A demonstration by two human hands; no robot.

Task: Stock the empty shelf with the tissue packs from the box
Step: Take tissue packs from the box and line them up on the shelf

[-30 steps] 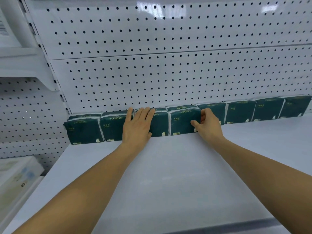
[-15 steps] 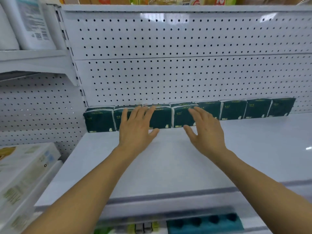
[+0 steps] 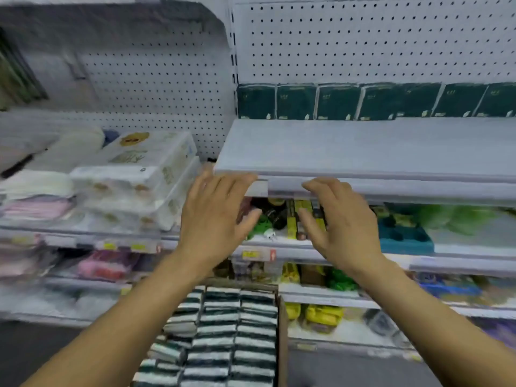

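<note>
— What's changed?
— I've pulled both hands off the row. My left hand (image 3: 216, 216) and right hand (image 3: 342, 222) now hang in front of the shelf (image 3: 363, 146), fingers spread and holding nothing.
— And the tissue packs (image 3: 374, 101)?
— Upright along the pegboard (image 3: 363, 40). More wait in the box (image 3: 223, 336) below, so I'd reach there next. Stocked aisle shelves surround us.

1. White shelf (image 3: 363, 152), front part bare.
2. Seven dark green tissue packs (image 3: 337, 101) stand upright on it, side by side against the pegboard (image 3: 363, 43).
3. Below, an open box (image 3: 281, 331) holds stacked packs (image 3: 223, 336).
</note>
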